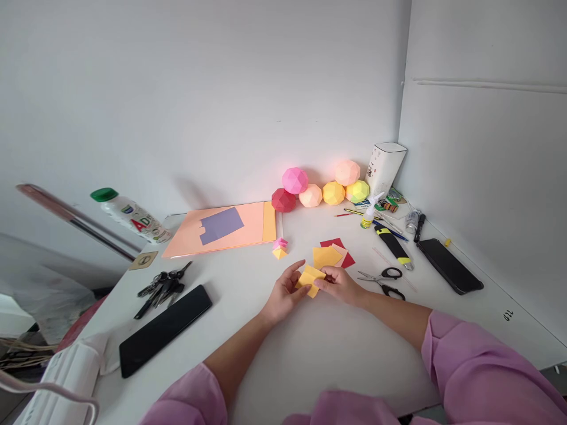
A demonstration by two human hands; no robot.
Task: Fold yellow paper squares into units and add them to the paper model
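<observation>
A small piece of yellow paper (309, 278) with a crease across it is held up between my two hands, over the near middle of the table. My left hand (286, 291) pinches its left edge, thumb on the front and index finger raised. On the right edge, the thumb and fingers of my right hand (340, 285) are closed. Just beyond lie several loose paper pieces: yellow (326, 257), pale peach (340, 252) and red (349, 260). Small folded paper shapes, pink and yellow (280, 248), stand to the left of these.
Scissors (383, 278) lie right of my right hand, near a utility knife (393, 246) and a glue bottle (368, 215). Faceted paper balls (333, 193) line the wall. Peach sheets (186, 232), keys (163, 288) and a black phone (166, 330) are leftward.
</observation>
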